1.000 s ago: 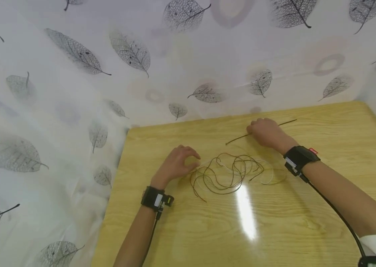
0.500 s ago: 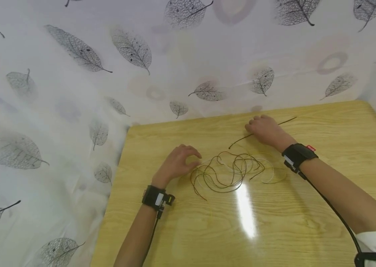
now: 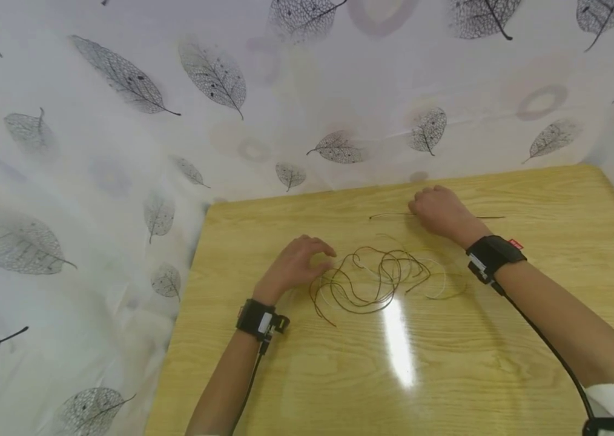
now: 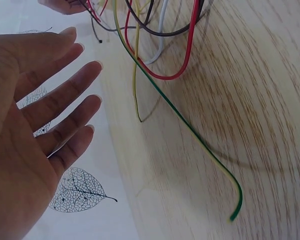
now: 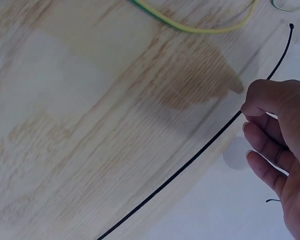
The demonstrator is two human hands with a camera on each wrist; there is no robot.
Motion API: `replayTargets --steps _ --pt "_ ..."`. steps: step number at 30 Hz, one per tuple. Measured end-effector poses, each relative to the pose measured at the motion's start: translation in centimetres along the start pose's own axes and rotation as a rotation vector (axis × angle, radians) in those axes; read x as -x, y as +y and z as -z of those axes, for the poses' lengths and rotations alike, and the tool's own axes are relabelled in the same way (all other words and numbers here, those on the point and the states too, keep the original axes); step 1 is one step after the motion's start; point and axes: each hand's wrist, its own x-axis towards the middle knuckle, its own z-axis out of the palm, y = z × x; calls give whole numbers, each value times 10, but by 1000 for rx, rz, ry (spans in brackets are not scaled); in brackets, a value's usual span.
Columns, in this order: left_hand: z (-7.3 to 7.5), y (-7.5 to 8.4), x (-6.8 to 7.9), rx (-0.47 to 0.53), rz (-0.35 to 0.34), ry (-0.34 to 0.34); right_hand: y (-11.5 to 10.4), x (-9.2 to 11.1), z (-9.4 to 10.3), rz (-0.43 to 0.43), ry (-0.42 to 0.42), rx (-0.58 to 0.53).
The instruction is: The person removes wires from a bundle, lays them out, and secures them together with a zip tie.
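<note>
My right hand [image 3: 439, 212] is near the table's back edge. Between thumb and index finger it pinches a thin black wire [image 5: 170, 178], whose two ends stick out on either side of the hand. Nearer to me lies a loose tangle of wires [image 3: 361, 312]. Beside its left end is my left hand [image 3: 297, 266], fingers spread and relaxed, holding nothing. The left wrist view shows a red wire [image 4: 165, 78], a green-and-yellow wire [image 4: 190, 129], plus white and dark ones, curling near that hand. Another yellow-green wire [image 5: 205, 31] crosses the top of the right wrist view.
The light wood table [image 3: 476, 369] carries a bright glare streak in front of the tangle. White cloth with a leaf print [image 3: 290, 109] hangs behind and at the left. Each wrist wears a black strap with a camera [image 3: 495, 257] and a cable.
The black wire has turned from a slant to nearly level in the head view. My right hand has shifted slightly right. The left hand has edged a little right; the tangle lies almost unchanged.
</note>
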Motion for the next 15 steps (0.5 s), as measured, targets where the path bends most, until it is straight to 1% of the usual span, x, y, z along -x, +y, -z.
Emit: replayTargets --steps 2,4,8,10,12,15 --pt "0 1 -2 -5 -7 -5 0 1 4 -20 22 -25" --pt "0 3 -3 -6 -5 -15 -3 1 9 -29 63 -72" --pt "-3 6 -7 18 24 -58 -14 -1 16 -25 112 -209" --pt "-5 8 -10 33 41 -77 -22 -4 20 -22 91 -280" --pt "-7 10 -14 38 49 -91 -31 -8 24 -8 60 -321" --pt "-10 13 -19 29 37 -91 -43 -14 29 38 29 -303"
